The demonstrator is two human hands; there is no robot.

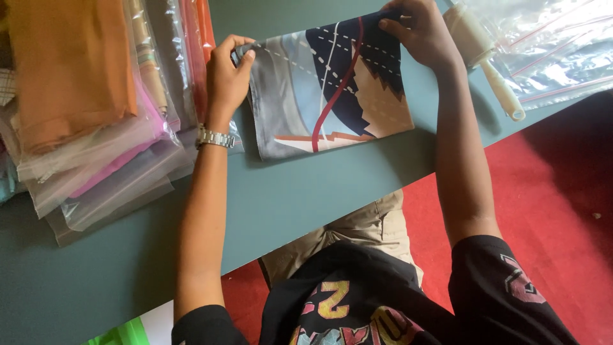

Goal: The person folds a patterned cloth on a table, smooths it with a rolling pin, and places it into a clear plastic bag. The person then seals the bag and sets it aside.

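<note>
Left hand: the left hand (pixel 227 76) pinches the far left corner of the folded patterned cloth (pixel 329 89) between thumb and fingertips — closed on the fabric, at about 10 o'clock from the cloth's middle. A metal wristwatch (pixel 214 137) sits on that wrist.

Right hand: the right hand (pixel 421 32) presses and grips the far right corner of the same cloth, fingers curled over its edge, at about 1 o'clock from the cloth's middle.

Cloth: a flat, folded rectangle in grey, navy, tan and red with white dashed lines, lying on the grey-green table (pixel 287 204). Its near edge lies well back from the table's near edge, with bare tabletop between them.

Left side: a stack of clear bags with folded fabrics (pixel 96 128) — orange on top, pink beneath — lies at 9 o'clock, just beside the left hand; its nearest bag edge reaches the wrist.

Right side: a cream lint roller (pixel 485 57) lies at 3 o'clock, just beside the right forearm, and empty clear zip bags (pixel 549 45) lie beyond it, overhanging toward the table edge.

Open room: bare tabletop spreads at 6 to 7 o'clock of the cloth. The table's near edge runs diagonally, with red carpet (pixel 543 191) below it.
</note>
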